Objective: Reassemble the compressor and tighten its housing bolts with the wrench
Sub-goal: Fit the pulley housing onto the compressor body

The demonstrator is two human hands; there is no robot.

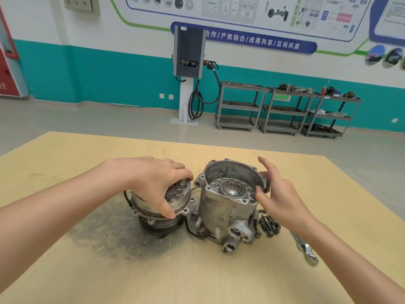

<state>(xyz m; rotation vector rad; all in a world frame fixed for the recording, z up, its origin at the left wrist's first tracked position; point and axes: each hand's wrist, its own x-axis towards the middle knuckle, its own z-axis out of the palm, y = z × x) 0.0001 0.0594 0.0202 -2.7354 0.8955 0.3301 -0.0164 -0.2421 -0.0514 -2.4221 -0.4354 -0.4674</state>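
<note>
Two halves of a compressor stand apart on the workbench, a bare hand at each.

The grey cast-aluminium compressor housing (228, 207) stands upright at the middle of the pale wooden table (65, 270), its open top showing a needle-roller bearing (234, 188). Just to its left sits the round silver front section with a drilled disc on top (166, 207), over a dark greasy smudge (114, 235). The left hand (157, 183) is curled down over that disc, fingers and thumb gripping its rim. The right hand (278, 194) is spread open, thumb touching the housing's right edge, fingers raised and holding nothing. A heap of dark bolts (269, 226) lies just right of the housing, and a steel ring wrench (305, 249) lies further right, near the wrist. Grey metal shelf carts (285, 108) stand against the far teal wall.
</note>
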